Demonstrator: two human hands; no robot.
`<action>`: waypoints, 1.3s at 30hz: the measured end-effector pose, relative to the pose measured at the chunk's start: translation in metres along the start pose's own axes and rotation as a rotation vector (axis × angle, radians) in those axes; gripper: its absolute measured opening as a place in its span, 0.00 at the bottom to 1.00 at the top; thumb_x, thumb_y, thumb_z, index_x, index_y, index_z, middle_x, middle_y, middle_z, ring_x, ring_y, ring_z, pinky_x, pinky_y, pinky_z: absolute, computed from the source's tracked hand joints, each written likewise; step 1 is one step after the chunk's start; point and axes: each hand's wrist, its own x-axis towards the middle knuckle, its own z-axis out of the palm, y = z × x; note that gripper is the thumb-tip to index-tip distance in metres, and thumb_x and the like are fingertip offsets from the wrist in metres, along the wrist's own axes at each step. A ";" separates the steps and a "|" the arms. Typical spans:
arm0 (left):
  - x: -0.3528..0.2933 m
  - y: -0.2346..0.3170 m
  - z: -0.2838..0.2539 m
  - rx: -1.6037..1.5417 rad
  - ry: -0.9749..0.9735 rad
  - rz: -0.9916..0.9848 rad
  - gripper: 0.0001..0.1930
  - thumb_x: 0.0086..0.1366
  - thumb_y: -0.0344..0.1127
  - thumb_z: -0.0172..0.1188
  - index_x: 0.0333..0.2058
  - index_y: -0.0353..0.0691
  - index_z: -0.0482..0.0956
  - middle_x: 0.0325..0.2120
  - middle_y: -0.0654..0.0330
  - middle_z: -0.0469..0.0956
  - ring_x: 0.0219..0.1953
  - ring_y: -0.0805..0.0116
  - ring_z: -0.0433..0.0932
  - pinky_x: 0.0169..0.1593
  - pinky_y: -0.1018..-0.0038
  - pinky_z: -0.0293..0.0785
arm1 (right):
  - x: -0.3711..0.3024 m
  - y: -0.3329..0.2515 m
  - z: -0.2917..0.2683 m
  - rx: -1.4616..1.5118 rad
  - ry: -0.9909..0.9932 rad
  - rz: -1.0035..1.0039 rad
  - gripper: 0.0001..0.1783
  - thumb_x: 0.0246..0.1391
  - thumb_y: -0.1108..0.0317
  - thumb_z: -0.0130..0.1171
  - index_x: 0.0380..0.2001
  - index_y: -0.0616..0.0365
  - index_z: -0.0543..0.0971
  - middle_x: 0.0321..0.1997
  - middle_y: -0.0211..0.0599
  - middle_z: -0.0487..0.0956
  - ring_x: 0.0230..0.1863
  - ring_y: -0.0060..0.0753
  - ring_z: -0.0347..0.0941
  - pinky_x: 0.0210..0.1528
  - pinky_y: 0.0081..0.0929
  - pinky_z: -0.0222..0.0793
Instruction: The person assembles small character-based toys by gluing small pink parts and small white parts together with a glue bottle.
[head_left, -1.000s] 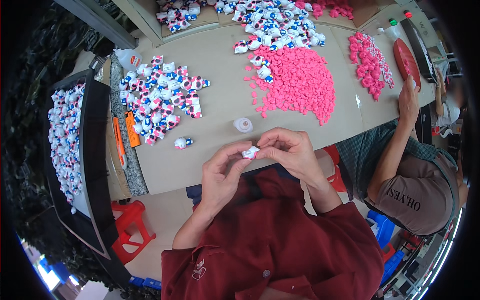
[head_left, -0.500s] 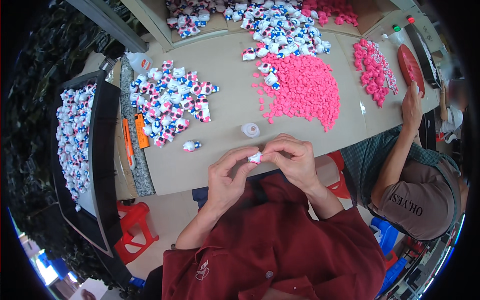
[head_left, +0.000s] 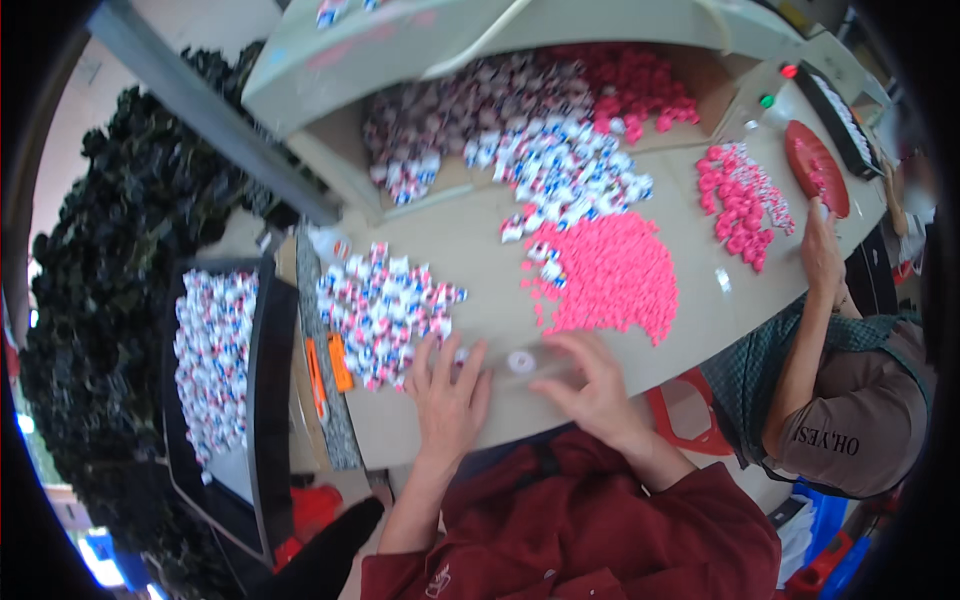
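My left hand [head_left: 447, 400] is stretched over the table with its fingers spread, at the near edge of a pile of small white, blue and pink figures [head_left: 385, 310]. A whitish bit, perhaps a figure, shows by its fingertips, partly covered. To its right, my right hand [head_left: 592, 395] has thumb and forefinger around a small translucent bottle [head_left: 520, 362] with a pale round top. The bottle and these fingers are smeared by motion. Beyond them lies a heap of small pink pieces [head_left: 615, 275], with more white and blue figures [head_left: 575, 170] behind it.
A black tray of figures [head_left: 262, 400] stands at the left, beside orange cutters [head_left: 341, 362]. A shelf [head_left: 330, 95] overhangs the back. At the right, another person [head_left: 850, 400] reaches toward a red dish [head_left: 803, 150], near pink pieces [head_left: 735, 215].
My view has tilted, so the table sits lower in the picture. My hands have parted from the small white piece; the left has spread its fingers, the right has come to the bottle.
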 end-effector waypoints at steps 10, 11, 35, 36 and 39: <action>0.015 -0.014 -0.010 0.104 -0.084 0.179 0.18 0.52 0.32 0.63 0.44 0.45 0.79 0.50 0.55 0.69 0.61 0.49 0.58 0.56 0.56 0.52 | -0.008 0.015 0.026 0.069 -0.030 -0.239 0.16 0.43 0.69 0.64 0.39 0.58 0.77 0.35 0.39 0.77 0.40 0.41 0.71 0.45 0.33 0.67; 0.025 -0.011 -0.008 0.103 -0.097 0.173 0.18 0.52 0.32 0.63 0.44 0.45 0.79 0.50 0.55 0.69 0.61 0.49 0.58 0.56 0.56 0.52 | -0.002 0.017 0.023 0.074 -0.036 -0.227 0.16 0.43 0.69 0.64 0.39 0.58 0.77 0.35 0.39 0.77 0.40 0.41 0.71 0.45 0.33 0.67; 0.114 0.032 0.054 -0.542 -0.182 0.000 0.15 0.51 0.27 0.62 0.41 0.36 0.78 0.37 0.53 0.73 0.32 0.61 0.75 0.36 0.71 0.73 | -0.005 0.015 0.014 0.315 0.223 -0.281 0.19 0.44 0.75 0.63 0.43 0.62 0.75 0.40 0.42 0.77 0.38 0.38 0.75 0.39 0.26 0.71; 0.113 0.039 0.051 -0.510 -0.158 0.021 0.14 0.51 0.26 0.62 0.39 0.35 0.78 0.36 0.53 0.74 0.31 0.62 0.75 0.35 0.72 0.73 | -0.006 0.016 0.012 0.325 0.248 -0.280 0.18 0.44 0.76 0.62 0.42 0.62 0.75 0.40 0.43 0.77 0.38 0.39 0.75 0.40 0.27 0.71; 0.113 0.042 0.045 -0.519 -0.232 -0.095 0.14 0.51 0.26 0.63 0.40 0.35 0.78 0.33 0.53 0.74 0.30 0.62 0.76 0.36 0.74 0.73 | -0.008 0.018 0.013 0.354 0.274 -0.259 0.18 0.45 0.76 0.61 0.43 0.64 0.74 0.40 0.44 0.77 0.39 0.40 0.75 0.42 0.28 0.70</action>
